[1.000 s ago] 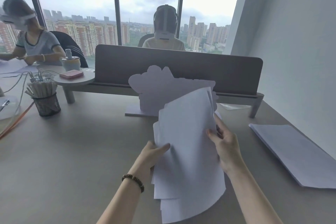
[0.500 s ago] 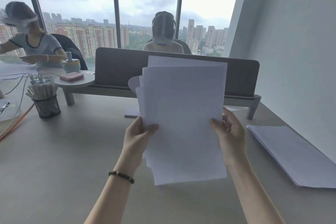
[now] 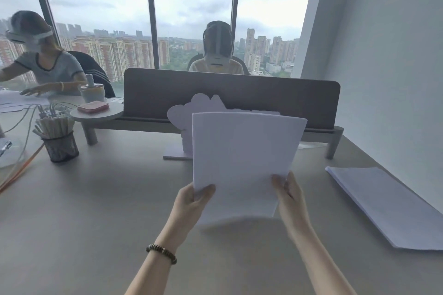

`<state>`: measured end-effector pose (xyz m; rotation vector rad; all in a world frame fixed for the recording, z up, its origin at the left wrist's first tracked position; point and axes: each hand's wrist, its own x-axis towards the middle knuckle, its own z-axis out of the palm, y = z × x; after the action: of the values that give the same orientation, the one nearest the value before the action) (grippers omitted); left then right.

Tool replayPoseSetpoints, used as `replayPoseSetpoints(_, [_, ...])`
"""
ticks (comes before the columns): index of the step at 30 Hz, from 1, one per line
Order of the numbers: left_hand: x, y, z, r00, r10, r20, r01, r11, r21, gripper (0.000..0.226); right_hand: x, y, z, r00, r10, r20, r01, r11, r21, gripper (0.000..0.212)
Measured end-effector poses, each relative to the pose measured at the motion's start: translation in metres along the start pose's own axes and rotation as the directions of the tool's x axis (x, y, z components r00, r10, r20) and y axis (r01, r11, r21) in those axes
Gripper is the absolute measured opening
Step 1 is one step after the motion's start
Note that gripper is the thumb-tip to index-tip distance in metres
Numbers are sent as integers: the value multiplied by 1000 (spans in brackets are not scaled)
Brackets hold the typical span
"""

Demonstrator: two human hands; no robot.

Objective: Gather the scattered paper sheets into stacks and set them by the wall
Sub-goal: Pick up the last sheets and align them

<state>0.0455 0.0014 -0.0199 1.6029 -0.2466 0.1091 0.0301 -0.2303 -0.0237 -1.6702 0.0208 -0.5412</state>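
I hold a bundle of white paper sheets (image 3: 239, 158) upright over the middle of the desk, its lower edge just above the desktop. My left hand (image 3: 191, 201) grips the bundle's lower left edge, thumb on the front. My right hand (image 3: 288, 196) grips the lower right edge. The sheets' edges look lined up. A second stack of white sheets (image 3: 383, 203) lies flat on the desk at the right, along the white wall (image 3: 388, 79).
A grey divider screen (image 3: 230, 93) crosses the back of the desk, with a white cloud-shaped stand (image 3: 182, 112) before it. A mesh pen cup (image 3: 60, 143), cables and a small round shelf (image 3: 96, 114) sit at the left. Two persons sit beyond.
The fanned, slanted sheets were turned upright, then lowered toward the desk, and their edges have come together. Both hands slid down to the bundle's lower corners.
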Motion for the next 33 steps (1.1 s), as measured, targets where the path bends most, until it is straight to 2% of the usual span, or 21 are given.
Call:
replayPoseSetpoints(3, [5,-1,0,1000,-4,2,4,1000,15,14,4,1,-2,999,-2,-36,2,1000,5,15])
replayPoseSetpoints(7, [0,-20,5,991,-125,54,121,989,79,19,0,28,5,986,162,26,-161,986,-48,21])
replayPoseSetpoints(10, [2,-23,13,991,-133,17,130,985,117,37,0,43,3,973,232,16,-231,972,-52,29])
replayPoseSetpoints(13, [9,-24,25,992,-123,-7,123,986,109,45,4,37,-4,975,218,-40,-220,973,-68,32])
replayPoseSetpoints(15, [11,-20,41,993,-111,-28,112,992,53,46,7,32,-17,981,183,-65,-190,975,-114,24])
replayPoseSetpoints(18, [11,-11,77,992,-120,-29,118,991,-63,26,11,20,-55,984,141,-106,-161,963,-217,9])
replayPoseSetpoints(20, [11,-8,109,989,-148,19,149,983,-108,26,14,12,-91,983,95,-154,-139,942,-306,9])
replayPoseSetpoints(21, [11,-6,124,984,-174,50,179,977,-117,28,15,8,-108,982,65,-176,-125,926,-356,9])
replayPoseSetpoints(23, [12,-2,157,966,-226,123,238,967,-87,17,20,4,-146,973,7,-230,-115,881,-460,12])
replayPoseSetpoints(25, [14,4,195,942,-280,186,288,958,-17,10,26,6,-188,965,9,-264,-154,831,-534,13])
replayPoseSetpoints(28, [16,10,250,903,-307,301,297,952,79,4,37,15,-248,943,52,-330,-258,740,-621,36])
replayPoseSetpoints(30, [18,8,285,874,-297,384,266,955,134,13,45,23,-282,923,75,-378,-329,664,-672,43])
replayPoseSetpoints(33, [23,5,333,853,-301,426,247,952,180,22,57,34,-325,895,87,-438,-408,556,-724,43])
